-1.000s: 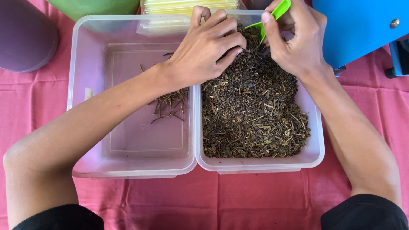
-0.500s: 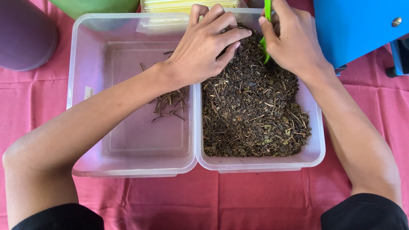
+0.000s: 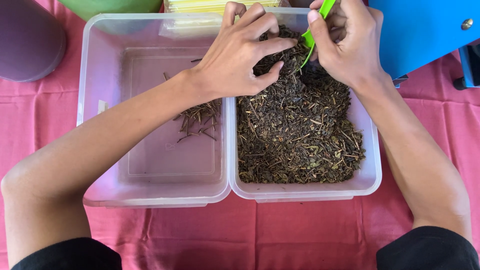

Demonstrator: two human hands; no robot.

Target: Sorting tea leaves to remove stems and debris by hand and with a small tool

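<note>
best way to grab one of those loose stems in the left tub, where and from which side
Pinch a stem from the small pile of stems at its middle, coming straight down through the left tub's open top. They are thin, lie flat on the floor, and the walls block sideways approaches. An outlying stem is probably easiest.

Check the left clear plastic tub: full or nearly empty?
Nearly empty: the left clear plastic tub holds only a small pile of brown stems.

The green tool is mostly hidden inside the right hand; the purple container is cut off at the frame's edge.
</note>
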